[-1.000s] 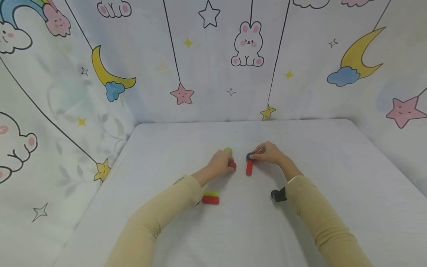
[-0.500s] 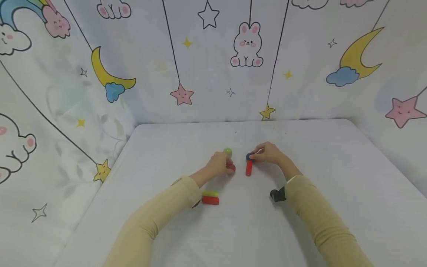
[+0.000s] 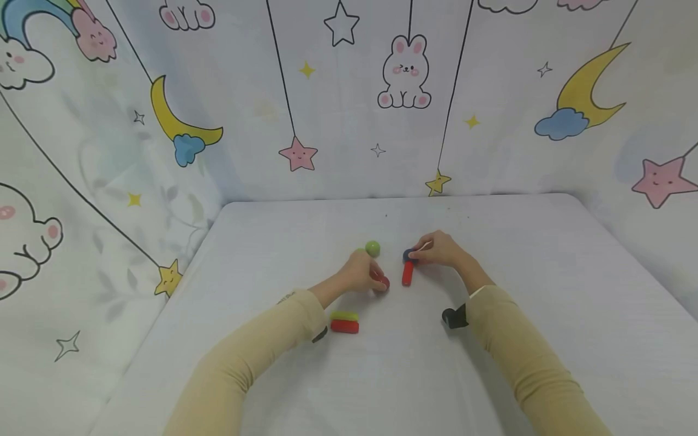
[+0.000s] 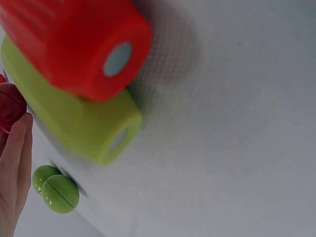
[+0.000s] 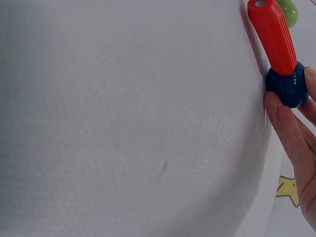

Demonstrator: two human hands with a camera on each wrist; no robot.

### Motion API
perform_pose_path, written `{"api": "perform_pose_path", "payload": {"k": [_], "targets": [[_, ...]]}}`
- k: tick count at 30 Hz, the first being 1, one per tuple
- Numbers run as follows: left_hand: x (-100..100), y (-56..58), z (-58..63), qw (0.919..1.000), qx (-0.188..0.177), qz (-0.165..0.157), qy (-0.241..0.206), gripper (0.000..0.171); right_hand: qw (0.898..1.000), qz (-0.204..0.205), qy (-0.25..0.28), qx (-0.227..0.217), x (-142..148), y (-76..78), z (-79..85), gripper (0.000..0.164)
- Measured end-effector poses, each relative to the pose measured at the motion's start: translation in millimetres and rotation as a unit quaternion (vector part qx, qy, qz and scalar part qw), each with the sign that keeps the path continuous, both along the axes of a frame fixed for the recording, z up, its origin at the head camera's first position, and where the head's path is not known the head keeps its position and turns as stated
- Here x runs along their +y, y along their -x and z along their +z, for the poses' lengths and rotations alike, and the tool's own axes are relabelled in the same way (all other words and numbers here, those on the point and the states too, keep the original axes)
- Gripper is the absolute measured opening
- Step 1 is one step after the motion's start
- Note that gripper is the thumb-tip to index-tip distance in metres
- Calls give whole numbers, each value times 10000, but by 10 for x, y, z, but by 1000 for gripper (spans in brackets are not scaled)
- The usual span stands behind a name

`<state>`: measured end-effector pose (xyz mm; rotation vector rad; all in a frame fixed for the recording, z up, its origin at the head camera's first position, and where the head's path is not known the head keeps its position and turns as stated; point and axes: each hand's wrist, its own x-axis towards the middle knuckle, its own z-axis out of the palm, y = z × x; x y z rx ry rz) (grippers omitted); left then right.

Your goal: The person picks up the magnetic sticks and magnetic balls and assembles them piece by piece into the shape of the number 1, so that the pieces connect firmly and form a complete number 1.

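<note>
My left hand (image 3: 360, 272) pinches a dark red ball (image 3: 385, 283) low over the white table, between thumb and fingers. Behind that hand lies a bright green ball (image 3: 373, 248), with a second green ball (image 4: 43, 177) beside it in the left wrist view. My right hand (image 3: 438, 249) pinches a dark blue ball (image 5: 289, 85) with its fingertips. A red magnetic stick (image 3: 407, 274) meets the blue ball at one end and points toward me; its free end shows a small silver disc in the right wrist view.
Nearer to me, a red magnetic stick (image 3: 345, 327) and a yellow-green one (image 3: 345, 316) lie side by side on the white table (image 3: 392, 375). Dark wrist gear (image 3: 455, 318) sticks out at my right cuff. A cartoon-printed cloth (image 3: 349, 109) stands behind the table.
My left hand has drawn the red ball toward me and slightly right, baring more of the green balls. My right hand stays at the blue ball and red stick.
</note>
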<state>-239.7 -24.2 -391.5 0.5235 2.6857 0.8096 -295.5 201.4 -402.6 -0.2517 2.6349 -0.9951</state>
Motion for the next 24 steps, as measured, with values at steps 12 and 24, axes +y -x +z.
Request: {"api": "perform_pose_path", "payload": {"k": [12,24], "targets": [[46,-45,-28,9973,-603,-102,-399,24,9999,36,-140,55,-9,19,14,38],[132,-70,-72,9964,-703,-153,-453,25,9999,56,-126,88,8,31,-3,40]]}}
